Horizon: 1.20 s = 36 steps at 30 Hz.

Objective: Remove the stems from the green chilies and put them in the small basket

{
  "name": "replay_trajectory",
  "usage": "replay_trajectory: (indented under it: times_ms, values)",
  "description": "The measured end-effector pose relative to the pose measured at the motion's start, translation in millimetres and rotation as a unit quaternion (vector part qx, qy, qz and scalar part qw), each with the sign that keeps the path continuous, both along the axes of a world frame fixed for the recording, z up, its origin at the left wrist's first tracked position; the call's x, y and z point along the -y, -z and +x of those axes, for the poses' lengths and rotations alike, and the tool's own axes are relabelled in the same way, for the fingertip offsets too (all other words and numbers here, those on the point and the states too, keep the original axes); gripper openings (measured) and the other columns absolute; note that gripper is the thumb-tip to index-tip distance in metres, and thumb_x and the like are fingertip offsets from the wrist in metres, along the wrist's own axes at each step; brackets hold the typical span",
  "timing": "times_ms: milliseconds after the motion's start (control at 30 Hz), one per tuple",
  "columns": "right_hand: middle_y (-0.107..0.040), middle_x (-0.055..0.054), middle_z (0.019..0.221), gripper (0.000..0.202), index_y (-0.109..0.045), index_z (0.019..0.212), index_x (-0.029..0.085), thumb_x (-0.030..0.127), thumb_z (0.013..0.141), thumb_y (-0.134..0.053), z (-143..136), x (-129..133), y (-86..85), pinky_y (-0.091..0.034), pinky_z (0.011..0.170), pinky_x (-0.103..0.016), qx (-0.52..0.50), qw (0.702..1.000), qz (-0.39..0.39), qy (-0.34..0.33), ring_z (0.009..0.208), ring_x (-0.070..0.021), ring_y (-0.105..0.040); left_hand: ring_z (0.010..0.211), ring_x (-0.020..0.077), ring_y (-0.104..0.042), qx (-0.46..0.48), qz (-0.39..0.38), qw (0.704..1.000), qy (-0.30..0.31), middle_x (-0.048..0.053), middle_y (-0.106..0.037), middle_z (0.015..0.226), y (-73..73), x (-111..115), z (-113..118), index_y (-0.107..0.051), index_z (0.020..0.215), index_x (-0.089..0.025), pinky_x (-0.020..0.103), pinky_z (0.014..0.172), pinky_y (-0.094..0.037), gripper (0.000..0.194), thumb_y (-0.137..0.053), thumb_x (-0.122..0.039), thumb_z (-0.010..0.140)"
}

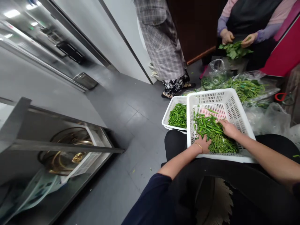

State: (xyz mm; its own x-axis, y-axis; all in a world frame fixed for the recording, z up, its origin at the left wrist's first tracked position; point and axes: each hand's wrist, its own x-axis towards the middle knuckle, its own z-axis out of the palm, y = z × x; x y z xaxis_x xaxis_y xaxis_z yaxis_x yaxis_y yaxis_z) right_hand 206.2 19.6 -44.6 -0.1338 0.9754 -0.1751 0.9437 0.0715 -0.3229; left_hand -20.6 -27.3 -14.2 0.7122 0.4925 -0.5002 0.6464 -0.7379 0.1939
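A white slotted plastic basket (242,117) rests across my lap, tilted in view. Inside it lie green chili peppers (207,125), heaped over the middle and left. Nearer to me is a pile of thin green stems (221,143). My left hand (203,145), with a thin yellow band at the wrist, lies at the near left of the heap, fingers apart and touching the peppers. My right hand (228,128) reaches in from the right, its fingers loosely bent against the heap's right edge. No pepper shows lifted in either hand; some fingertips are hidden among them.
A second white basket (165,118) of green chilies stands at the left. Beyond lie plastic bags of leafy greens (248,89). A co-worker's hands (227,37) hold leaves at upper right. Another person in a checked garment (161,43) stands ahead. A metal shelf (70,147) is at left.
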Motion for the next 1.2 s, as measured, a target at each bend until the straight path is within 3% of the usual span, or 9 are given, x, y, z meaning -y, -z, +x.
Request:
replay_trajectory:
  times_ms: [133,233,333,400,533,767,900,1100,1200]
  values:
    - [-0.060,-0.013,0.115,0.051,-0.045,0.130,0.016,0.024,0.079,-0.050,4.7,16.1,-23.8,-0.046,0.090,-0.044,-0.170,0.972,0.081,0.143,0.102,-0.0252,-0.059,0.128,0.0264,-0.040,0.068,-0.026,0.995,-0.061,0.009,-0.030,0.147,-12.9,1.9,-8.3,-0.042,0.133,-0.030,0.042,0.102,-0.035,0.055,-0.051,-0.040,0.081]
    - [-0.067,-0.008,0.094,0.052,-0.050,0.123,0.017,0.040,0.077,-0.056,-4.3,31.9,-57.8,-0.054,0.075,-0.042,-0.372,0.904,0.067,0.200,0.076,-0.0211,-0.065,0.109,0.0212,-0.056,0.211,-0.054,0.940,-0.262,0.007,-0.047,0.134,-30.9,-10.9,-7.8,-0.051,0.126,-0.027,0.033,0.087,-0.047,0.043,-0.045,-0.039,0.084]
    - [-0.069,-0.006,0.094,0.043,-0.060,0.108,0.020,0.043,0.072,-0.064,-29.7,50.2,-94.3,-0.055,0.075,-0.039,-0.492,0.858,0.059,0.133,0.073,-0.0176,-0.065,0.072,0.0129,-0.062,0.347,-0.280,0.781,-0.438,0.009,-0.064,0.092,-50.7,-27.4,0.8,-0.058,0.107,-0.014,0.025,0.060,-0.050,0.047,-0.035,-0.050,0.088]
    - [-0.069,-0.005,0.094,0.035,-0.065,0.098,0.020,0.043,0.071,-0.066,-48.6,59.2,-112.1,-0.055,0.077,-0.038,-0.501,0.860,0.052,0.079,0.075,-0.0171,-0.065,0.054,0.0081,-0.055,0.410,-0.438,0.654,-0.462,0.006,-0.061,0.073,-61.1,-34.0,7.9,-0.058,0.091,-0.011,0.019,0.047,-0.043,0.048,-0.040,-0.055,0.085]
    - [-0.070,-0.004,0.085,0.037,-0.066,0.093,0.020,0.044,0.066,-0.071,-67.4,59.9,-121.9,-0.056,0.073,-0.038,-0.513,0.854,0.009,0.081,0.072,-0.0172,-0.065,0.036,0.0004,-0.033,0.538,-0.461,0.502,-0.496,-0.006,-0.044,0.054,-70.2,-34.2,15.9,-0.047,0.073,-0.014,0.014,0.035,-0.022,0.040,-0.066,-0.050,0.071]
    - [-0.063,-0.001,0.058,0.039,-0.065,0.076,0.015,0.045,0.055,-0.078,-69.2,42.8,-114.0,-0.052,0.049,-0.026,-0.558,0.805,-0.091,0.178,0.050,-0.0117,-0.058,0.036,0.0015,-0.039,0.613,-0.330,0.460,-0.551,-0.006,-0.047,0.058,-69.2,-27.6,22.2,-0.045,0.076,-0.016,0.015,0.035,-0.028,0.038,-0.062,-0.050,0.073]
    - [-0.062,-0.001,0.061,0.034,-0.061,0.077,0.018,0.047,0.063,-0.072,-67.5,45.0,-108.0,-0.046,0.043,-0.025,-0.625,0.760,-0.128,0.124,0.047,-0.0109,-0.054,0.041,0.0050,-0.046,0.646,-0.417,0.412,-0.489,-0.004,-0.048,0.060,-65.7,-27.9,21.7,-0.048,0.080,-0.015,0.018,0.038,-0.036,0.037,-0.060,-0.049,0.074]
    - [-0.064,-0.007,0.092,0.023,-0.067,0.092,0.021,0.035,0.077,-0.058,-49.9,44.4,-57.3,-0.048,0.065,-0.031,-0.288,0.942,-0.121,-0.122,0.071,-0.0169,-0.062,0.053,0.0109,-0.055,0.653,-0.469,0.342,-0.487,-0.002,-0.049,0.056,-57.0,-43.1,-15.4,-0.052,0.080,-0.013,0.023,0.050,-0.045,0.020,-0.062,-0.028,0.071]
    - [-0.060,-0.008,0.098,0.027,-0.067,0.101,0.026,0.020,0.080,-0.050,-59.9,43.1,-32.2,-0.043,0.068,-0.030,-0.093,0.968,-0.040,-0.229,0.084,-0.0190,-0.059,0.037,0.0035,-0.036,0.628,-0.456,0.359,-0.518,-0.008,-0.035,0.046,-56.8,-46.7,-27.3,-0.054,0.077,-0.013,0.017,0.040,-0.030,0.013,-0.062,-0.022,0.070]
